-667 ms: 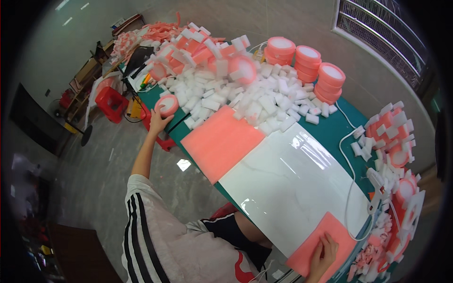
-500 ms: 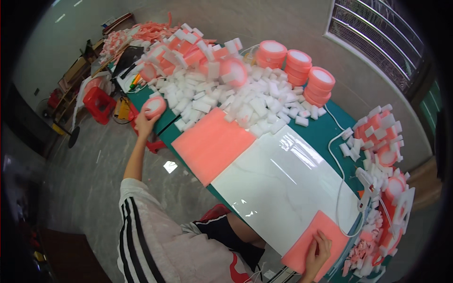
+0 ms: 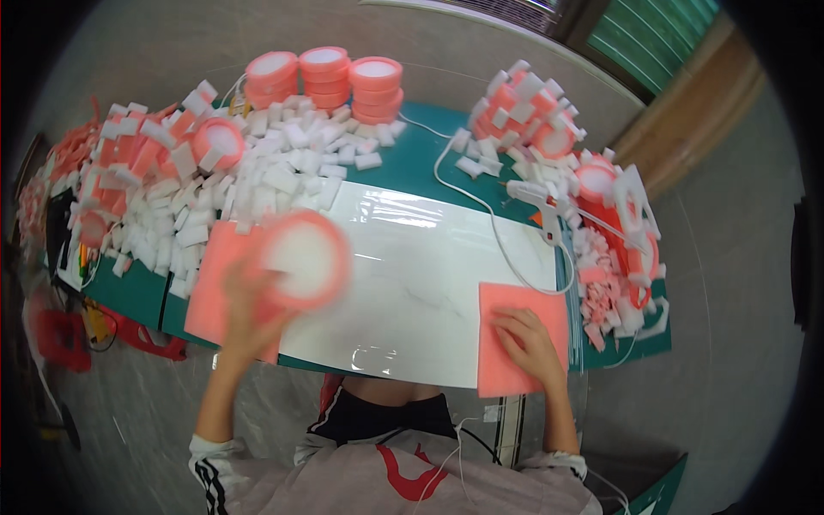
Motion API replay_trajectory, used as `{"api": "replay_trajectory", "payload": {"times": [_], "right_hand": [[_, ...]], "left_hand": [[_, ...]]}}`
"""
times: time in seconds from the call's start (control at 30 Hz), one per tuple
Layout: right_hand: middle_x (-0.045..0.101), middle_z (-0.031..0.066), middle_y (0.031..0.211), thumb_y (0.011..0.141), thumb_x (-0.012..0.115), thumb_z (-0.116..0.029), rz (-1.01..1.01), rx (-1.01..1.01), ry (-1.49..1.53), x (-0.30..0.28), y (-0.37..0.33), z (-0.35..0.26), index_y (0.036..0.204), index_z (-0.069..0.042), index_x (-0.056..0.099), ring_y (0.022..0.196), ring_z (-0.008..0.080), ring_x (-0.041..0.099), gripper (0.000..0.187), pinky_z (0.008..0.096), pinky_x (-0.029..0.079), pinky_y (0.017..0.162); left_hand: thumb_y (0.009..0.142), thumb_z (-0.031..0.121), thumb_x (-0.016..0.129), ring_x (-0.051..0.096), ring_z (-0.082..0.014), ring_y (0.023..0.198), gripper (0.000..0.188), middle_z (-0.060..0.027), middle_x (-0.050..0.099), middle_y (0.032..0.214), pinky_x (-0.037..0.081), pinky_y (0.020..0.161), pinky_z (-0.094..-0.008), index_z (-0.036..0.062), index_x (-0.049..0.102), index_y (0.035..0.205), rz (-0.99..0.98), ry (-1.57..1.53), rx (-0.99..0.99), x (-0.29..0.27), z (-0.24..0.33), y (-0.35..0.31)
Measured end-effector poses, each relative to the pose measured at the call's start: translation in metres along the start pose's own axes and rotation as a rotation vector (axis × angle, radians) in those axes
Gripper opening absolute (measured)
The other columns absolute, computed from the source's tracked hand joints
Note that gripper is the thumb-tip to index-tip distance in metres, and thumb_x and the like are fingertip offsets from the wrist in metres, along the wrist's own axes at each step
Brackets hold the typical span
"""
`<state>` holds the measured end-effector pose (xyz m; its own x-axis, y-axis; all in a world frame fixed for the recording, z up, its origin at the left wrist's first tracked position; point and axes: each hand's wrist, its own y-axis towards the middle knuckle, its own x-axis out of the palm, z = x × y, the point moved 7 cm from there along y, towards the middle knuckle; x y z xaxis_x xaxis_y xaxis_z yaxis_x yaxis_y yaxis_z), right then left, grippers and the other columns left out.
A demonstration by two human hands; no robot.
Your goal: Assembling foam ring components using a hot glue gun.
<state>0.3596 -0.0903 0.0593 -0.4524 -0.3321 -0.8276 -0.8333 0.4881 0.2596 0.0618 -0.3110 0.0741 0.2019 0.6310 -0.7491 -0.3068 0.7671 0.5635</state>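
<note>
My left hand (image 3: 249, 318) is closed on a round pink foam piece with a white centre (image 3: 305, 257), held tilted above the left part of the white marble-patterned board (image 3: 412, 309). Motion blurs both the hand and the piece. Partly under that hand lies a large pink foam sheet (image 3: 209, 287), at the board's left end. At the right end, my right hand (image 3: 528, 345) rests with fingers outstretched on a smaller pink foam sheet (image 3: 499, 373). Several small white foam blocks (image 3: 176, 232) are heaped behind and left of the board.
Stacks of pink-and-white foam rounds (image 3: 376, 90) stand at the back of the green table (image 3: 421, 142). A white glue gun (image 3: 539, 202) lies on the right, its cord (image 3: 470, 196) looping onto the board. Near it are a block-covered pink foam piece (image 3: 524, 107) and pink scraps (image 3: 601, 296).
My view has swung to the right. My left hand has brought the round foam piece from beyond the table's left edge to over the board. My right hand stays on the smaller sheet.
</note>
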Motion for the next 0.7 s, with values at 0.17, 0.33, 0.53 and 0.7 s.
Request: {"api": "replay_trajectory", "payload": {"times": [0.17, 0.33, 0.53, 0.7], "right_hand": [[0.053, 0.0113, 0.108, 0.075, 0.054, -0.007, -0.180, -0.065, -0.049, -0.001, 0.006, -0.026, 0.096, -0.004, 0.058, 0.097, 0.0267, 0.049, 0.022, 0.0348, 0.038, 0.085], [0.049, 0.0119, 0.116, 0.076, 0.055, -0.011, -0.318, -0.067, -0.026, 0.010, 0.000, -0.033, 0.108, -0.006, 0.053, 0.106, 0.0278, 0.045, 0.032, 0.0350, 0.036, 0.090], [0.048, 0.0158, 0.116, 0.076, 0.057, -0.017, -0.301, -0.118, 0.074, 0.034, 0.022, -0.047, 0.118, -0.005, 0.044, 0.104, 0.0312, 0.047, 0.045, 0.0375, 0.037, 0.088], [0.049, 0.0164, 0.114, 0.076, 0.056, -0.016, -0.294, -0.099, 0.174, 0.051, 0.050, -0.034, 0.119, -0.005, 0.043, 0.103, 0.0310, 0.048, 0.046, 0.0379, 0.038, 0.087]], "left_hand": [[0.065, 0.047, 0.065, 0.021, -0.0327, 0.125, 0.077, -0.0159, 0.016, 0.138, 0.021, 0.096, -0.0489, 0.0175, 0.033, 0.129, -0.593, 0.106, 0.270, 0.084, 0.090, 0.013], [0.064, 0.052, 0.062, 0.017, -0.0331, 0.127, 0.087, -0.0196, 0.013, 0.138, 0.019, 0.097, -0.0495, 0.0162, 0.024, 0.133, -0.582, 0.036, 0.312, 0.093, 0.104, 0.016], [0.061, 0.052, 0.064, 0.020, -0.0364, 0.125, 0.092, -0.0209, 0.016, 0.137, 0.023, 0.096, -0.0508, 0.0081, 0.025, 0.132, -0.650, -0.214, 0.424, 0.116, 0.114, 0.018], [0.060, 0.047, 0.068, 0.021, -0.0389, 0.124, 0.091, -0.0211, 0.016, 0.137, 0.024, 0.096, -0.0510, 0.0059, 0.026, 0.130, -0.604, -0.134, 0.499, 0.132, 0.109, 0.027]]}}
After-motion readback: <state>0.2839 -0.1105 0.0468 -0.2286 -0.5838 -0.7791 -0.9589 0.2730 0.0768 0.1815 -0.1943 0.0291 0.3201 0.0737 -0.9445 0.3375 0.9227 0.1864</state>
